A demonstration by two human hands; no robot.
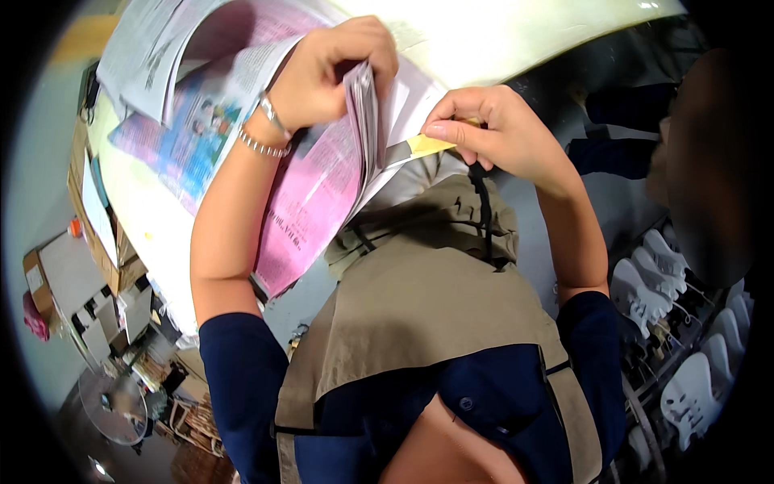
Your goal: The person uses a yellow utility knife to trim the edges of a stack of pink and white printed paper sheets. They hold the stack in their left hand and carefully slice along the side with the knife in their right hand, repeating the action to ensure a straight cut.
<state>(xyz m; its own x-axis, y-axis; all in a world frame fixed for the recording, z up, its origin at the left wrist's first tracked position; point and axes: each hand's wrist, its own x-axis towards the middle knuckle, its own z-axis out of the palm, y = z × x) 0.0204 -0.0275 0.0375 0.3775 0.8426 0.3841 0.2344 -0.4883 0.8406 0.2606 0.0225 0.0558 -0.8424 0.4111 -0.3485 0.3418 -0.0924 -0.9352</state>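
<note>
Cutting open folded magazine pages, by the look of it. Left hand (322, 77) clamped on a thick sheaf of pink printed pages (322, 189), fingers curled over the top edge, thumb behind, lifting the sheaf off the pale surface (516, 36). Right hand (492, 133) pinched shut on the yellow handle of a small knife (419, 148), blade tip slipped in between the leaves just beside the left grip. Likely mid-slit along a fold. Next move probably calls for a steady pull of the blade along the crease, sheaf kept taut, left fingers kept out of the blade's path. More loose printed sheets (173, 48) spread on the surface beyond the left wrist. White guitar-shaped bodies (685, 339) racked low at right, well apart from both hands.
</note>
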